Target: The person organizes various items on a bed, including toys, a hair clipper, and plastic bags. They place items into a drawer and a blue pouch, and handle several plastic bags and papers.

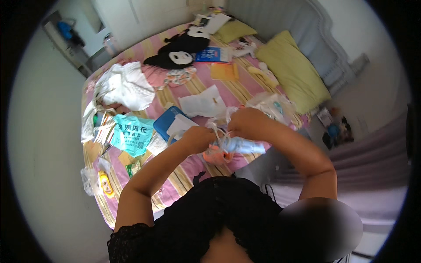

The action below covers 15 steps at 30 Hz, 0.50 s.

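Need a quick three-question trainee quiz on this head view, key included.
1. True or false: the teal bag lies left of the left hand.
2. Which is nearest the left hand? A) headboard B) blue case C) white cloth
3. Fill in: the bedsheet has a ____ pattern.

Key: 1 true; 2 B; 3 striped.

Bed (171, 193) carries pink-and-yellow striped sheet (165, 94). Head end: olive-green fabric pillow (291, 72) beside grey padded headboard (302, 30). Toward far edge: black plush items (175, 44) with white patches. Foot edge: crumpled white cloth (127, 87) near far corner; small yellow rounded object (105, 184), possibly a bottle, toward near corner.
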Motion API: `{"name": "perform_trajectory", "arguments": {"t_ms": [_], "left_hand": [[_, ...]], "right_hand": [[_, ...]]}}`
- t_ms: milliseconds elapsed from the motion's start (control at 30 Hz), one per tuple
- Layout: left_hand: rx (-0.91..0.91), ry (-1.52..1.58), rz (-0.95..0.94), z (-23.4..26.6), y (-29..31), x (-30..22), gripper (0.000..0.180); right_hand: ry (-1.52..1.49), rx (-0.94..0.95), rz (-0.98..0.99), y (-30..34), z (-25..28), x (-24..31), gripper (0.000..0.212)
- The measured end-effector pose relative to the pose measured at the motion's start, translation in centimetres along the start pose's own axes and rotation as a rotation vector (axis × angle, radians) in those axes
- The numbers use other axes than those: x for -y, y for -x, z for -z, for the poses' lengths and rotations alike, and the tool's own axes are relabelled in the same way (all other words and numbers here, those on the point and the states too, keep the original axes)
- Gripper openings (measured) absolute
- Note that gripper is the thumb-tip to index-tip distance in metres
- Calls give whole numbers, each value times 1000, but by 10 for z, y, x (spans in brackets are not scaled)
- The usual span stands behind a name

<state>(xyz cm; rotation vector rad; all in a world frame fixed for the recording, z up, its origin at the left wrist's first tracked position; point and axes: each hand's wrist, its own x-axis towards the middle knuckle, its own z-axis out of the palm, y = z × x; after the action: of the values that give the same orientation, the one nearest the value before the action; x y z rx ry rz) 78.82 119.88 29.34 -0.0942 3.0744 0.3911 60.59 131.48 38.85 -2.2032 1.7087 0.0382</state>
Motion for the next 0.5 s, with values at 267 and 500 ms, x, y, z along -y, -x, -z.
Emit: {"name": "perform_trajectory", "arguments": {"t_ms": [267, 500], "left_hand": [[-333, 1102, -150, -43, -35, -55, 50], [48, 1907, 182, -78, -124, -119, 39]], "right_hand": [[-1696, -423, -417, 79, -103, -36, 25], [-2014, -1052, -597, 118, -206, -46, 37]]}}
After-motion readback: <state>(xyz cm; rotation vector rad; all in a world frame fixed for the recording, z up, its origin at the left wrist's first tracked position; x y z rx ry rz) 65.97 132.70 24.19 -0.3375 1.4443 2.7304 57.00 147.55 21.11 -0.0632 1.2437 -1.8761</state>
